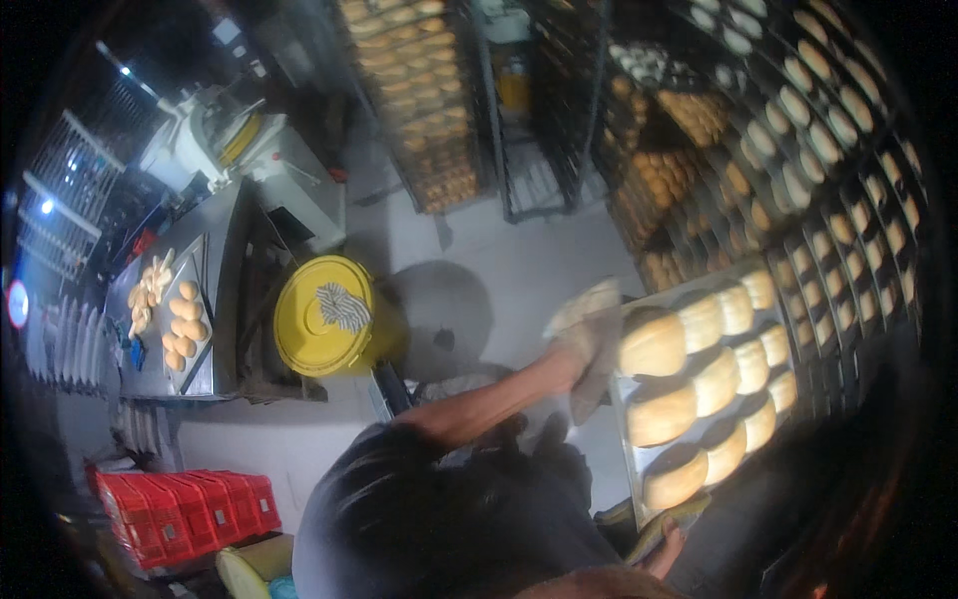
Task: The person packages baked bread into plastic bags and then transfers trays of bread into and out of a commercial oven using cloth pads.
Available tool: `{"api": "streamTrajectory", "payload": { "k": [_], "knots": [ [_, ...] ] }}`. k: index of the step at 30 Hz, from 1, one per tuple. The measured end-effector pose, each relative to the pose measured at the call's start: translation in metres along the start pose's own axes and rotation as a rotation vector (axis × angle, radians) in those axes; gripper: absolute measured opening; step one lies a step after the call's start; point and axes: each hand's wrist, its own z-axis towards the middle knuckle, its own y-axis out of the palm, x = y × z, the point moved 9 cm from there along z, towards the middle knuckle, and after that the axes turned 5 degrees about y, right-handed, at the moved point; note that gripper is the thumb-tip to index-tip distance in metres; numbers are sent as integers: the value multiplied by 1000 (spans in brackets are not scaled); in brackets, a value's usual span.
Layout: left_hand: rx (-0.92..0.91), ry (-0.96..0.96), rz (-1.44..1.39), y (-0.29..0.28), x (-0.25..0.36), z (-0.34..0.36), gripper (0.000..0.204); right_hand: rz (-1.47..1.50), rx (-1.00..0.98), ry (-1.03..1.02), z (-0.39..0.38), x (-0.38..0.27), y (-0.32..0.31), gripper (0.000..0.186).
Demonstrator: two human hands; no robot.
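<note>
A metal baking tray (627,424) of golden bread loaves in several rows lies to the right in front of me. My left hand (577,356) is at the tray's left far side, closed around a pale, worn cloth (587,304) against the tray's edge; motion blurs it and the cloth covers most fingers. At the near corner, my right hand (671,551) is curled around a yellowish cloth (654,531) against the tray's edge. The nearest loaf (676,479) sits just beyond that hand.
Tall racks of bread (788,140) stand right, with another loaded rack (414,90) ahead. A lidded yellow bucket (299,319) bears a striped rag (342,307). Left are a metal table (222,339) with buns (185,324), a white machine (289,180) and red crates (190,514).
</note>
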Motion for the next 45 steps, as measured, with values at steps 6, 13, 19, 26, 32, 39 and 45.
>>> {"api": "streamTrajectory", "payload": {
  "k": [6,13,19,26,32,39,45],
  "knots": [
    [251,437,-459,-133,96,-30,38,-17,-372,-35,74,-46,145,61],
    [122,1077,-330,-153,253,-110,46,-78,-709,-185,97,-127,365,65],
    [160,1312,-378,-207,352,-112,38,-123,-985,-213,88,-188,578,63],
    [151,1450,-412,-237,488,-27,35,-107,-1193,-426,108,-250,782,61],
    [161,1412,-220,-268,551,65,37,-139,-1073,-333,162,-291,887,52],
    [266,1357,-224,-339,578,162,22,-126,-1099,-385,175,-341,978,42],
    [487,1186,176,-316,600,173,24,102,-1243,-374,105,-356,994,38]
  ]
}}
